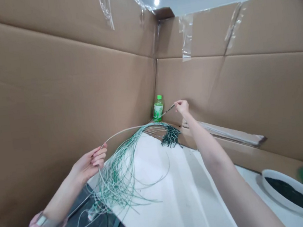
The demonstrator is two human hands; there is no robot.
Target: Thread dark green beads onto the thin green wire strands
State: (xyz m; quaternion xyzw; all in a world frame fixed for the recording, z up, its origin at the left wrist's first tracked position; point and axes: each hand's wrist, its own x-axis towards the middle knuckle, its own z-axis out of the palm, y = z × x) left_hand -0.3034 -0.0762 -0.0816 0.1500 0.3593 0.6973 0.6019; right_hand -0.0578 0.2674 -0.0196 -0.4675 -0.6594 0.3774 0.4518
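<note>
Low at the left, my left hand pinches a pale thin cord, which arches away toward the far corner. Farther off, my right hand has its fingertips closed on the dark end of a strand; whether it is the same cord I cannot tell. Between the hands a bundle of green and white cords drapes over the white table and its left edge. Dark green tips of the bundle lie together near the far corner.
A green-capped bottle stands in the corner of the tall cardboard walls. At the lower right is a white bowl of small dark material. A long flat strip lies along the right wall. Some cords hang over the white table's left edge.
</note>
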